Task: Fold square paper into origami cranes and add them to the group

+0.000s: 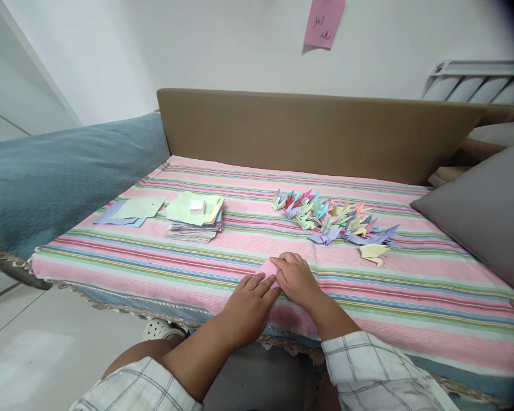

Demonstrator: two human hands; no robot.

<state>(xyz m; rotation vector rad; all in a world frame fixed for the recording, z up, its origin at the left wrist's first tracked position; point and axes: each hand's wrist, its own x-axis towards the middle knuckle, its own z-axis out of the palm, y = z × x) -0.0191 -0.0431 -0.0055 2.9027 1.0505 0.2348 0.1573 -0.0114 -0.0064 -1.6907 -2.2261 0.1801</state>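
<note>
A small folded sheet of pink paper (267,266) lies on the striped cloth, near the front edge, partly hidden under both hands. From the left, my left hand (249,308) rests on it, palm down, with fingers stretched out over its lower edge. My right hand (297,279) has its fingers curled, thumb and index finger at the paper's right side. Beyond my hands, to the right, is a group of folded paper cranes (321,211) in many colours. A pale yellow crane (372,253) lies nearest on that side.
Striped cloth (175,268) covers the sofa seat. A stack of coloured paper (195,229) stands back left, topped by a small white box (197,206). Loose sheets (137,208) lie beside it. A grey cushion (484,211) is on the right; a brown backrest (300,134) stands behind.
</note>
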